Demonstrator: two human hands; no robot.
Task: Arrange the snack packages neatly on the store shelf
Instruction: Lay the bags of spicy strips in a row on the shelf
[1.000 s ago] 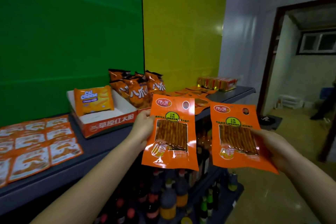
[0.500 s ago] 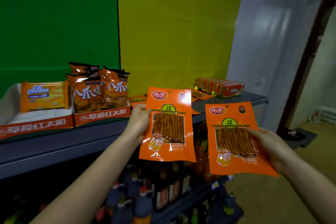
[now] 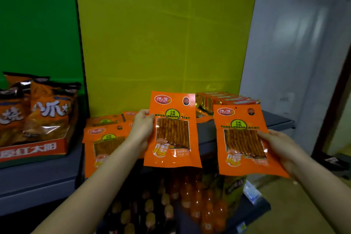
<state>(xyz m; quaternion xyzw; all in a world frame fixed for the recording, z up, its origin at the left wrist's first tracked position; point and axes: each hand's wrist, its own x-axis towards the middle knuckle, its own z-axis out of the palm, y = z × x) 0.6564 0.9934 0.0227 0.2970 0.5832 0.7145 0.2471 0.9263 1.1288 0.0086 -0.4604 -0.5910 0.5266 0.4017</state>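
Observation:
My left hand grips the left edge of an orange snack packet with a clear window, held upright in front of the grey shelf. My right hand holds a second, identical orange packet by its right edge, lower and to the right. More of the same orange packets lie flat on the shelf behind my left forearm, overhanging its front edge.
A red carton with orange chip bags stands at the left on the shelf. Gold-and-red boxes sit at the back right. Bottles fill the lower shelf. Green and yellow panels back the shelf; a grey wall stands at the right.
The view has swung right and closer: the carton slid to the left edge and the flat packets came into sight. Both hands still hold their packets, now nearer the shelf.

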